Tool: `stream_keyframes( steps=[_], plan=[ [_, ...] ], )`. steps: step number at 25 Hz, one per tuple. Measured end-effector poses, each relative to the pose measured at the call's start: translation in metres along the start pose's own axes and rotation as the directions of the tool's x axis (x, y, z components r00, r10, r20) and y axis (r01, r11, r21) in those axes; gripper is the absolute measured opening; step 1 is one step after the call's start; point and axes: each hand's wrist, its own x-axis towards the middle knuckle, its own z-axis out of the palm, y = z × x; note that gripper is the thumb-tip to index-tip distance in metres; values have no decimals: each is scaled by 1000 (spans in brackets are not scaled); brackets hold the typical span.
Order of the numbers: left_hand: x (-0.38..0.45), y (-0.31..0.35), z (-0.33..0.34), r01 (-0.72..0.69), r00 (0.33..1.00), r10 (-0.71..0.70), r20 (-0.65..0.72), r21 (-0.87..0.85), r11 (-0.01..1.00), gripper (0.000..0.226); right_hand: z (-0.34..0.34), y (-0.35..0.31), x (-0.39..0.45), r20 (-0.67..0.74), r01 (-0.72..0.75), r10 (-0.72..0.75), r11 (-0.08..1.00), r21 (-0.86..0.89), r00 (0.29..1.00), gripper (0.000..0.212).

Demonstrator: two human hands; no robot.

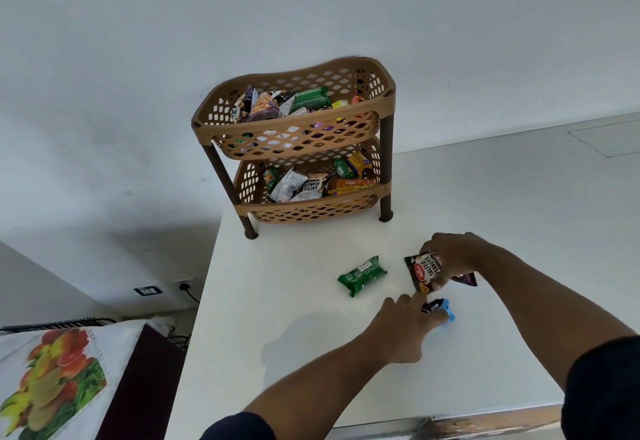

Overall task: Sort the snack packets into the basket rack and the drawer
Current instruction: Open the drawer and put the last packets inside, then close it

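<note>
Just between both hands (446, 259) (403, 327): peanut packet (425, 271).

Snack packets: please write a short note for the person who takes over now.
Right hand: grips the salted peanuts packet, a dark packet under it.
Left hand: fingers on the small blue packet; grip not clear.
Green packet lies free on the white table.
Done: both tiers of the basket rack hold packets.
Left: these four packets. No drawer in view.
</note>
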Motion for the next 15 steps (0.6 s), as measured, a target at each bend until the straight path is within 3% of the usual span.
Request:
stream_keyframes(
  steps=[5, 11, 15],
  plan=[
    [-6, -28, -12, 168, 986, -167, -22, 52, 984, 97, 5, -19, 6, -86, 7, -8, 1000, -18, 996, 74],
    [-16, -66, -34, 389, 913, -393, -107, -58, 919, 60, 14, -36, 16, -92, 10, 8, 980, 196, 996, 86],
    [-16, -87, -46, 565, 801, -584, -132, -158, 810, 59, 16, -49, 17, -99, 24, 7, 953, 303, 995, 86]
  ],
)
